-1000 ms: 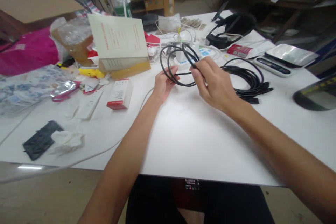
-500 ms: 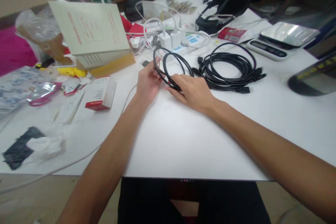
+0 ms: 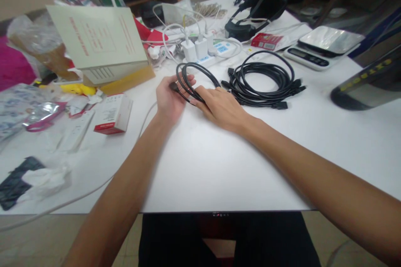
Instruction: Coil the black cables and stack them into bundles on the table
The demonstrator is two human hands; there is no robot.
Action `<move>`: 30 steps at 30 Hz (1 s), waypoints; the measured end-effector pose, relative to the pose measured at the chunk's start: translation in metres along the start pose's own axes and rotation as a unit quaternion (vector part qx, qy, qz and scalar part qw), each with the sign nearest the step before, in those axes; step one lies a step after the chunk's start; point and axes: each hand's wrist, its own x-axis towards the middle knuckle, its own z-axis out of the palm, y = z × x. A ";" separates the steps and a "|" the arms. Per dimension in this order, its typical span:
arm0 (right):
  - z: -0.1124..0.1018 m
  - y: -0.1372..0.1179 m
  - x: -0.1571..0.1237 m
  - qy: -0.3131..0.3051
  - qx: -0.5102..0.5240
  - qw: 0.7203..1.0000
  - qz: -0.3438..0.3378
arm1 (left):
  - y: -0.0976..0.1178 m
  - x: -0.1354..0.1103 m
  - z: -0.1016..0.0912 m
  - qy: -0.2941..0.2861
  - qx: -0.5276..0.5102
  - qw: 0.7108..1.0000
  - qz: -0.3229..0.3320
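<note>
A black cable (image 3: 205, 68), wound in a small coil, is between my hands above the white table. My right hand (image 3: 219, 106) grips the coil's near side, with thumb and fingers closed on the loops. Palm up, my left hand (image 3: 171, 98) is open at the coil's left side. Its fingers reach out behind the loops, and the cable's black connector (image 3: 174, 86) lies in front of its palm. Just beyond my right hand, a larger pile of coiled black cables (image 3: 266, 83) rests on the table, several connectors sticking out to the right.
A power strip (image 3: 224, 46) with white chargers stands behind my hands. Left are a red-and-white box (image 3: 114, 114), an open cardboard box (image 3: 103, 46) and black plastic (image 3: 20, 181). A scale (image 3: 308, 58), a headset (image 3: 241, 29) and a dark cylindrical object (image 3: 366, 87) stand right.
My left fingers have loosened from the coil and stretched out. The connector has come round in front of my left palm. My right hand keeps its grip; the view has shifted slightly.
</note>
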 end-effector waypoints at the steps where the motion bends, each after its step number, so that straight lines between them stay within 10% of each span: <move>1: -0.002 -0.002 -0.001 -0.016 -0.001 1.000 0.014 | 0.000 0.000 0.000 -0.003 0.009 1.000 0.002; 17: -0.012 -0.008 -0.009 -0.089 0.078 0.982 -0.145 | 0.010 -0.003 -0.015 -0.116 0.090 0.988 -0.040; 30: -0.004 -0.025 -0.015 0.022 0.133 0.976 -0.173 | 0.011 0.001 -0.032 -0.196 0.338 0.917 0.078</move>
